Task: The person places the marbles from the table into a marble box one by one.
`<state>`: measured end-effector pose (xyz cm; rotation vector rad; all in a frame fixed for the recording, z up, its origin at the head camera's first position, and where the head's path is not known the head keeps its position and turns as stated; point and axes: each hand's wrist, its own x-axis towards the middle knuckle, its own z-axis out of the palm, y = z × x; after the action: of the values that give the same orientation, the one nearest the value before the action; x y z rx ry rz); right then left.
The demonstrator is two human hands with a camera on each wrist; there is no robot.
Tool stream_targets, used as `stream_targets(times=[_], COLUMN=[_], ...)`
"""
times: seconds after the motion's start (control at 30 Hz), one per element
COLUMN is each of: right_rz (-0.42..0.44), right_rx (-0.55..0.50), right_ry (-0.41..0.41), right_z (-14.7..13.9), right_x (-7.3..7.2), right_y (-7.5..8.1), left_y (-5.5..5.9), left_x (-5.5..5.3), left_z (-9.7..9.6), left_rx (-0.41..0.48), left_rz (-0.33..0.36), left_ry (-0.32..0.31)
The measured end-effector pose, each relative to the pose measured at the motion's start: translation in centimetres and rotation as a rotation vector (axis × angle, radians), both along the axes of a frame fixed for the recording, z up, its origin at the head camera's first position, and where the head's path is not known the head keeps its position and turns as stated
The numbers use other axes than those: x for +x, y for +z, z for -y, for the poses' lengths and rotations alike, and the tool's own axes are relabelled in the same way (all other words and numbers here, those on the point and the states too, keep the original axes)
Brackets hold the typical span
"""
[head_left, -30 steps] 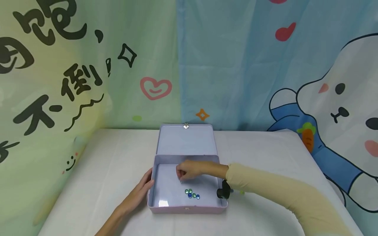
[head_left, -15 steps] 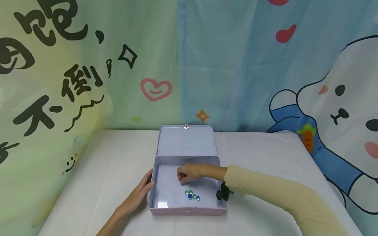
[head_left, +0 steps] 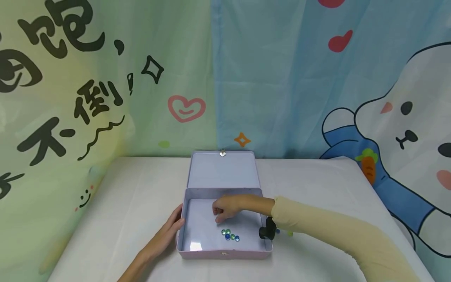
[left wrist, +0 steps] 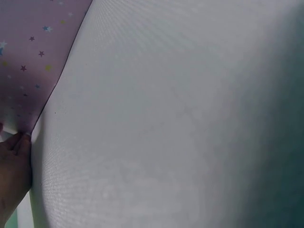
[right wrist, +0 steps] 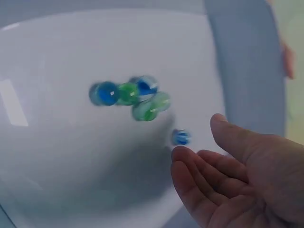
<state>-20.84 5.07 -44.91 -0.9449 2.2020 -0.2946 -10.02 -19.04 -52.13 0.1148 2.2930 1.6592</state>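
Note:
A shallow tin box (head_left: 225,254) has its lid (head_left: 223,170) folded back behind it. Several green and blue glass marbles (head_left: 227,236) lie clustered on its floor towards the front. My right hand (head_left: 227,208) reaches in from the right, over the back half. In the right wrist view its thumb stands apart from bent, relaxed fingers, and a blue-striped marble (right wrist: 181,137) sits just beyond the fingertips, ungripped. My left hand (head_left: 169,227) rests along the outside of the box's left wall. The left wrist view shows its fingertips at the star-patterned pink side (left wrist: 42,61).
A white cloth (head_left: 141,188) covers the table. Right of the box, a small blue ball (head_left: 278,231) and a green one (head_left: 290,234) show beside the sleeve. A black wrist camera (head_left: 267,229) overlaps the box's right wall. A printed curtain (head_left: 257,78) hangs behind.
My right thumb has spread a little away from the fingers. The clustered marbles and my left hand keep their places; the whole view has shifted slightly.

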Motion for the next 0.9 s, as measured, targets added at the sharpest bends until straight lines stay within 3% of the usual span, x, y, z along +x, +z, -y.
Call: stream_targets(times=[0.23,0.47,0.7,0.9], right_rz=[0.006,-0.047,-0.139,-0.295], right_rx=[-0.237,-0.465,-0.446,-0.398], right_ry=[-0.019,-0.191,-0.389,-0.479], right_z=[-2.9,-8.9,-16.4,-21.5], right_x=[0.9,1.6,2.9,3.6], right_y=[3.3,5.6,4.4,2.2], left_y=[0.1,-0.2,-0.3,-0.1], left_x=[0.1,0.0,0.0,0.0], left_z=[0.0,0.1,0.1,0.2], left_rx=[-0.002,-0.010,-0.007,-0.013], left_rz=[-0.010,-0.004,0.011,0.002], left_ry=[-0.001,-0.006,-0.013,-0.011])
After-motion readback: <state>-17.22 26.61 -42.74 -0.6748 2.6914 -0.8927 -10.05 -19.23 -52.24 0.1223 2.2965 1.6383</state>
